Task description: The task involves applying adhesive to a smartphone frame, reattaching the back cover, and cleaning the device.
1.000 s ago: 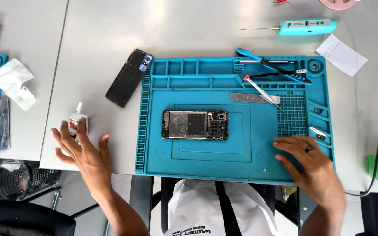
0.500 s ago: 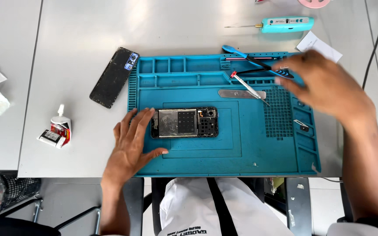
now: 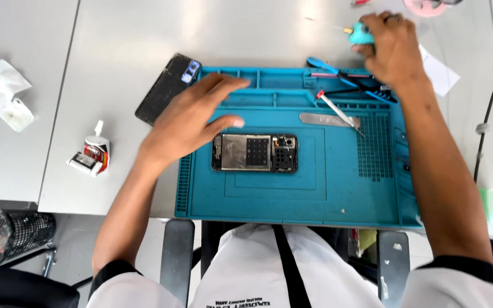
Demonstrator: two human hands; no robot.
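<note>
1. Our right hand (image 3: 392, 48) reaches past the far edge of the blue work mat (image 3: 349, 188), its fingers closed around a turquoise screwdriver (image 3: 360, 33) lying on the grey desk (image 3: 246, 34); its thin bit points left.
2. Our left hand (image 3: 192, 117) rests flat with its fingers spread and released, grasping nothing, on the mat's left part just beside the opened phone (image 3: 255, 153); the thumb comes close to the phone's upper left corner, though we cannot tell if it touches.
3. We judge the work partly done: the phone lies in the middle of the mat with its inside showing, and its black back cover (image 3: 166, 86) lies apart on the desk, by the mat's far left corner. The inner plates appear to be in place, so what lies under them looks unopened.
4. Along the mat's far side lie blue tweezers (image 3: 329, 67), a flat metal pry tool (image 3: 329, 120) and a red-tipped tool (image 3: 340, 112), close together, so room there is tight.
5. The near part of the mat in front of the phone is bare, and so is its right side apart from the forearm crossing it.
6. On the desk to the left stand a small glue tube (image 3: 92, 153) and a crumpled white cloth (image 3: 1, 91), well apart from the phone. A white paper slip (image 3: 437, 71) lies just right of our right hand.
</note>
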